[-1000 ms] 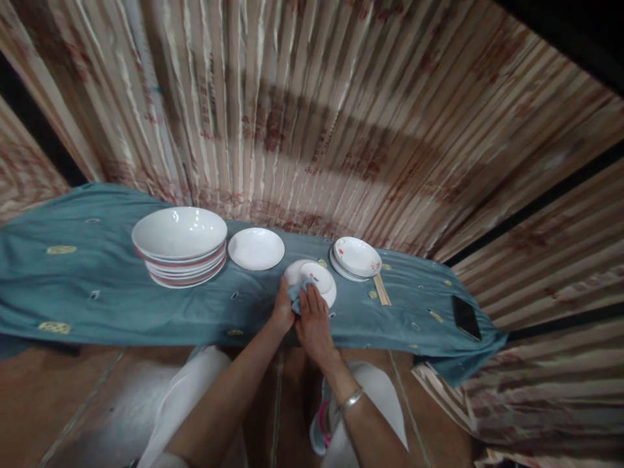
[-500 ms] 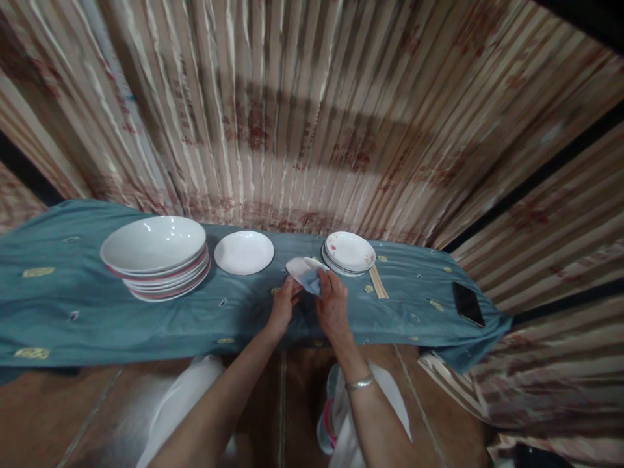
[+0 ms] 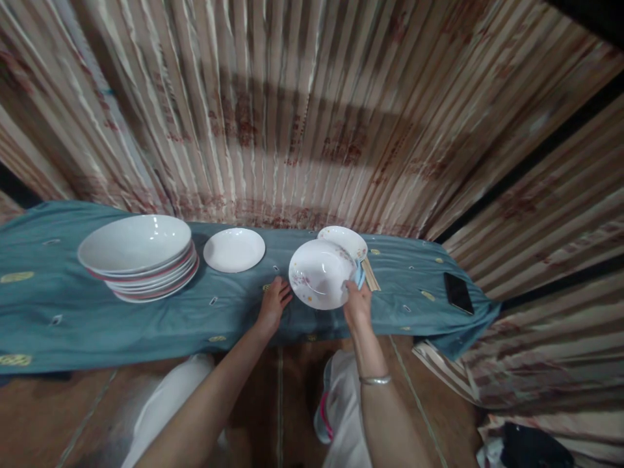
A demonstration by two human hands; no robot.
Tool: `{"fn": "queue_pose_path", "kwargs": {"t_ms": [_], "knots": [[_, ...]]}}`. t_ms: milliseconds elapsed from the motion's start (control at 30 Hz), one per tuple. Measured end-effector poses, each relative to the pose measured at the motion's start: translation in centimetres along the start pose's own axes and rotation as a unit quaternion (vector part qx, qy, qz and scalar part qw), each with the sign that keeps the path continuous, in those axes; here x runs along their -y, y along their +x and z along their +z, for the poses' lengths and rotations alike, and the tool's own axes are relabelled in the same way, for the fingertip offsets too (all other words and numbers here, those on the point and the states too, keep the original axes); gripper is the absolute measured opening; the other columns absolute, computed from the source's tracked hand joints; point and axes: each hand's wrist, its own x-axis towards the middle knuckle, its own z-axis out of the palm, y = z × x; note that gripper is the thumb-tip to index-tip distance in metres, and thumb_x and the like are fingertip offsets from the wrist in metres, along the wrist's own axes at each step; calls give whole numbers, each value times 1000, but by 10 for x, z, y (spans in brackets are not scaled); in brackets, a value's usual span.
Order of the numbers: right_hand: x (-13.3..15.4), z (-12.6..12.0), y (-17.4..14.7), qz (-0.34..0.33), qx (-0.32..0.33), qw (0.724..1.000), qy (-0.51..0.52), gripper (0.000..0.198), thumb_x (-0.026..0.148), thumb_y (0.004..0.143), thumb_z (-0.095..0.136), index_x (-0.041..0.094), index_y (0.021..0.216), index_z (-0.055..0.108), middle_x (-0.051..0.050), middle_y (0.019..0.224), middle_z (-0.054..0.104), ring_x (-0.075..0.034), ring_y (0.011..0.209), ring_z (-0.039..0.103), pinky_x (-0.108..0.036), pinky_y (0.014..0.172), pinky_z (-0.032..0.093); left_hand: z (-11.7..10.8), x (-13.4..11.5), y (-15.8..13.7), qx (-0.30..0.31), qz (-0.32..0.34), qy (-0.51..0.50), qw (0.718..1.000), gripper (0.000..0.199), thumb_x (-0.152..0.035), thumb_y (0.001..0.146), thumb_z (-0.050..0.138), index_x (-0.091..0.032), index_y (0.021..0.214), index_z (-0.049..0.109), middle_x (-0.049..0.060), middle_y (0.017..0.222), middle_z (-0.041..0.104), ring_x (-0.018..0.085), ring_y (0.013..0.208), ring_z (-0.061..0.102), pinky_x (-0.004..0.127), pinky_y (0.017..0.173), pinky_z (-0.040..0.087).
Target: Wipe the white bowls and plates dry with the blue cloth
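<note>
My right hand (image 3: pixel 357 304) grips the right rim of a white flowered plate (image 3: pixel 319 276), thumb on its face. A light-blue cloth (image 3: pixel 360 274) shows between that hand and the plate's right edge. The plate is held above the table, its inner face turned up toward me. Just left of it, my left hand (image 3: pixel 273 304) holds nothing, its fingers stretched toward the plate's rim. Behind the held plate, another flowered plate (image 3: pixel 345 238) sits partly covered; whatever is beneath it is hidden.
A large white bowl (image 3: pixel 139 244) tops a stack of red-rimmed dishes (image 3: pixel 156 279) on the left. A plain white plate (image 3: pixel 234 250) lies beside it. Chopsticks (image 3: pixel 371 276) and a black phone (image 3: pixel 458 292) lie to the right on the teal tablecloth (image 3: pixel 409 318). A curtain (image 3: pixel 273 117) hangs behind.
Both hands were close together around a tilted white-and-blue shape. Now the flowered plate faces up in my right hand, which has moved right, and my left hand is off it. The view has shifted slightly.
</note>
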Motion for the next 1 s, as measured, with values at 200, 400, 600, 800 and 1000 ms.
{"fn": "queue_pose_path", "kwargs": {"t_ms": [200, 400, 600, 800, 1000], "knots": [[-9, 4, -4, 136, 31, 979, 151, 26, 17, 60, 65, 16, 86, 66, -1, 71, 72, -17, 68, 67, -27, 64, 55, -3, -8, -11, 52, -40, -1, 998, 32, -42, 91, 48, -16, 96, 65, 13, 103, 73, 24, 103, 66, 39, 91, 51], [-14, 6, -4, 232, 52, 955, 175, 14, 11, 60, 69, 16, 72, 65, -1, 65, 71, -16, 60, 66, -26, 57, 54, -12, -12, -17, 90, -32, 10, 995, 26, -29, 71, 74, -15, 91, 65, 9, 91, 74, 22, 86, 70, 38, 82, 55], [-20, 5, -4, 168, 114, 975, 89, 21, 30, 71, 64, 17, 88, 67, -3, 76, 73, -20, 75, 68, -32, 71, 54, -18, -16, -20, 94, -31, 24, 995, 27, -22, 64, 78, -16, 88, 67, 5, 86, 74, 19, 76, 70, 33, 73, 57], [-19, -4, 7, -136, 110, 954, -243, 32, 36, 86, 47, 17, 105, 64, -11, 103, 71, -24, 100, 62, -38, 90, 47, -24, -16, -17, 76, -11, 68, 995, 27, -23, 64, 77, -15, 88, 68, 5, 84, 74, 19, 73, 70, 32, 67, 58], [-21, 2, -3, -285, 169, 818, -470, 43, 27, 90, 45, 11, 130, 51, -20, 130, 56, -29, 121, 51, -44, 100, 42, -26, -11, -13, 65, 8, 120, 991, 21, -24, 68, 74, -15, 86, 67, 6, 81, 73, 19, 69, 69, 30, 61, 57]]}}
